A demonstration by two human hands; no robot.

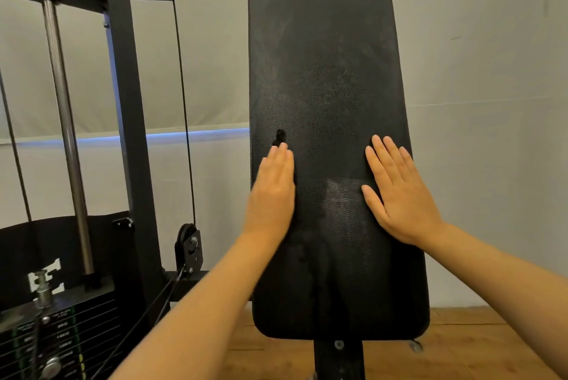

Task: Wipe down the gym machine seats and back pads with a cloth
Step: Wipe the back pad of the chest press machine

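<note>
We press our left hand (272, 192) and right hand (399, 195) flat, fingers straight and grasping nothing, on the tall black back pad (325, 72), which runs upward beyond our fingertips. No cloth shows. A weight stack (58, 336) and cable (184, 109) stand left.

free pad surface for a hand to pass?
Bare: the whole back pad above both hands, and the central strip between left hand and right hand, down to the pad's bottom edge. Crowded: left of the pad, cable and frame upright.
</note>
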